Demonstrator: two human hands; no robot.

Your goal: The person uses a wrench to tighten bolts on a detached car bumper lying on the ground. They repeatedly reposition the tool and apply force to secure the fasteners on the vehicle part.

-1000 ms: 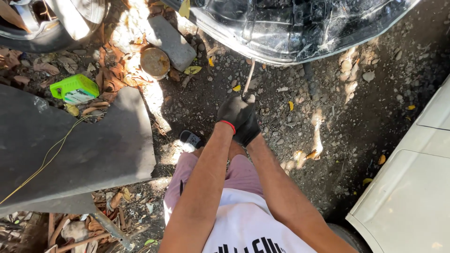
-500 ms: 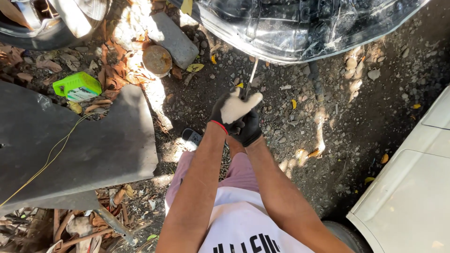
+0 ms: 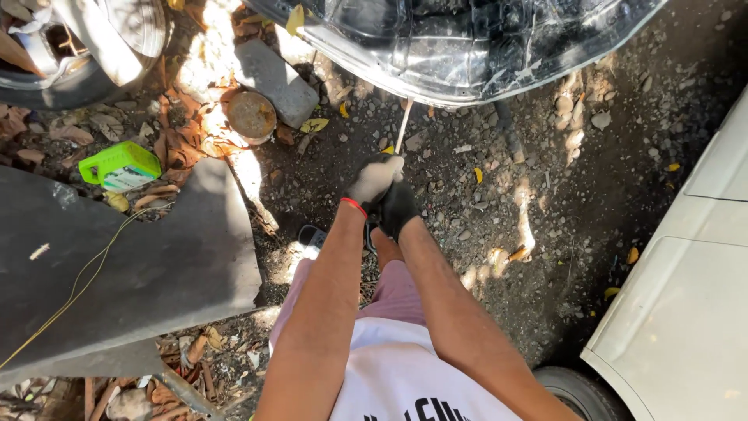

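Observation:
Both my hands wear dark gloves and meet in the middle of the view above gravelly ground. My left hand (image 3: pixel 372 181) and my right hand (image 3: pixel 399 209) are closed together on a thin pale rod (image 3: pixel 403 127). The rod runs up and away from my hands to the lower edge of a shiny black car panel (image 3: pixel 467 47) at the top. A red band circles my left wrist. Which part of the rod each hand grips is hidden by the gloves.
A large flat grey panel (image 3: pixel 117 273) with a thin yellow wire lies at the left. A green jug (image 3: pixel 121 165), a round rusty lid (image 3: pixel 251 115) and a grey stone (image 3: pixel 273 78) lie beyond it. A white car body (image 3: pixel 686 312) fills the right edge, a tyre (image 3: pixel 47 86) the top left.
My hands have moved a little forward and up toward the black panel, still closed on the rod. Sunlight now falls on the left glove.

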